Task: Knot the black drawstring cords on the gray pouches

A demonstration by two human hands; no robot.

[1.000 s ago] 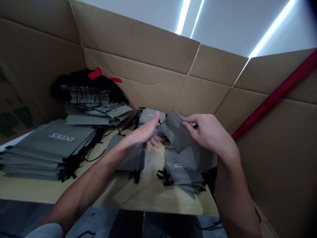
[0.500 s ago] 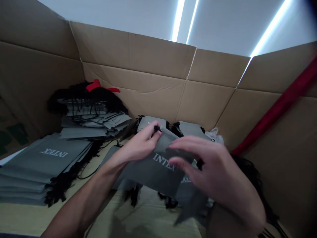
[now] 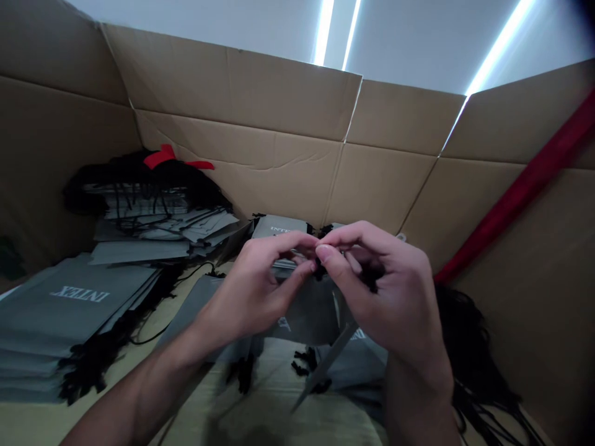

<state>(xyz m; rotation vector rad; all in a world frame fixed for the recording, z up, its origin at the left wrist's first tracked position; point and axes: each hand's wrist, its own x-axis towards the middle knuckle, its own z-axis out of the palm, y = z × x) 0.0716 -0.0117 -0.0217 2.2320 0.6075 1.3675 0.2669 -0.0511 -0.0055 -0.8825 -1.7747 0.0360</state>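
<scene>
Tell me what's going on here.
A person's bare left hand and right hand pinch a tuft of black drawstring cord between their fingertips, above a grey drawstring bag that hangs beneath them. Flat stacks of grey bags printed INTEX lie to the left on a pale flat surface, and walls of brown corrugated cardboard stand around them.

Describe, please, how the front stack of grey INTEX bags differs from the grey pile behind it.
The front stack is squared up, while the rear pile is fanned out loosely. The front stack shows white INTEX print on top; no print can be read on the rear pile. Black cords bunch at the front stack's edge, but heap over the rear pile, with a red strip on them. Both are flat grey bags with black cords.
</scene>
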